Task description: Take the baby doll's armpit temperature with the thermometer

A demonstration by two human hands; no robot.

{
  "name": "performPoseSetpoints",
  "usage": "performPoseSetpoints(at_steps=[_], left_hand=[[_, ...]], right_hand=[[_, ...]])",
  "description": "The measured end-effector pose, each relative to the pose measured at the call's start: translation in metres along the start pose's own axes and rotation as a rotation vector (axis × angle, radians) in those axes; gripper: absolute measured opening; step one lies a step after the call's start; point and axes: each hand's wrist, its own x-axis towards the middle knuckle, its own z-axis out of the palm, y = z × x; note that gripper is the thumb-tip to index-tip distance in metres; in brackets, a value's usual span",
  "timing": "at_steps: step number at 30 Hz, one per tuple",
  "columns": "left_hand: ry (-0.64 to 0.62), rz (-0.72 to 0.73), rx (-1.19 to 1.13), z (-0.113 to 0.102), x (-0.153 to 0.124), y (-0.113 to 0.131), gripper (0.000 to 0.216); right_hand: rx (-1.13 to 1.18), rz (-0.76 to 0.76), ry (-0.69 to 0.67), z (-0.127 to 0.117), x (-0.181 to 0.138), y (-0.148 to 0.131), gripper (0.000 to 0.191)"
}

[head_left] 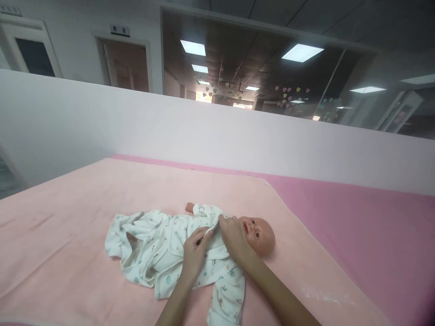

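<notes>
A baby doll (pixel 258 233) lies on its back on a pale pink blanket (pixel 74 217), head to the right. It wears a white patterned romper (pixel 159 244) that is loose and rumpled at the legs. My left hand (pixel 194 253) pinches the romper's front edge near the chest. My right hand (pixel 234 240) rests by the doll's neck, fingers closed on the collar edge. One small doll hand (pixel 189 208) sticks out of the far sleeve.
The blanket lies over a brighter pink surface (pixel 356 226) that runs to the right. A white partition wall (pixel 204 131) stands behind it. Beyond are a door (pixel 127 65) and a dark glass window with ceiling lights.
</notes>
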Motion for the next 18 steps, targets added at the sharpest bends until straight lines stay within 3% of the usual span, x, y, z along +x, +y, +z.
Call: performPoseSetpoints(at_steps=[6,10,14,16,18], left_hand=[[-0.012,0.119,0.201,0.004,-0.006,0.005,0.029],[-0.004,0.150,0.271,-0.004,0.005,0.025,0.033],[0.185,0.211,0.385,-0.007,0.049,0.042,0.040],[0.168,0.257,0.542,-0.001,0.077,0.040,0.040],[0.065,0.273,0.770,0.007,0.101,0.028,0.037]], right_hand=[[0.008,-0.102,-0.041,-0.008,0.039,-0.002,0.015],[0.005,-0.154,-0.009,-0.010,0.035,0.005,0.013],[0.016,-0.337,0.136,-0.010,0.005,0.016,0.012],[0.041,-0.417,0.199,-0.009,-0.014,0.021,0.012],[0.088,-0.462,0.251,-0.008,-0.031,0.028,0.016]])
